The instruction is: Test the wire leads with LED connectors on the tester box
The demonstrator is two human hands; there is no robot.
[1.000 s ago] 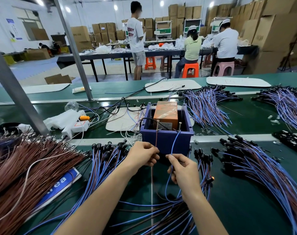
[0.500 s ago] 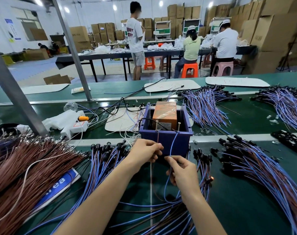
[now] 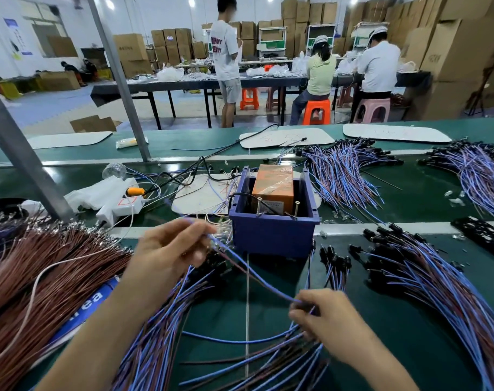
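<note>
**Tester box**: moulded blue plastic, smooth, with a dull sheen.
**Orange block** inside it: wrapped in glossy clear film that catches the light.
**Screws** at its front wall: bare bright metal, threaded.
**Wire lead**: smooth blue plastic insulation, slightly shiny.
**Brown bundle**: the same smooth sheath, ending in glinting metal terminals.
**LED connectors**: matt black plastic.
**Bench surface**: dark green, smooth, satin.
**Middle strip** of the bench: glossier, mirroring the lamps.
**Slanted post**: grey metal, matt.
**Bag**: thin white plastic, crumpled.
**Background cartons**: plain brown cardboard, matt.
</note>
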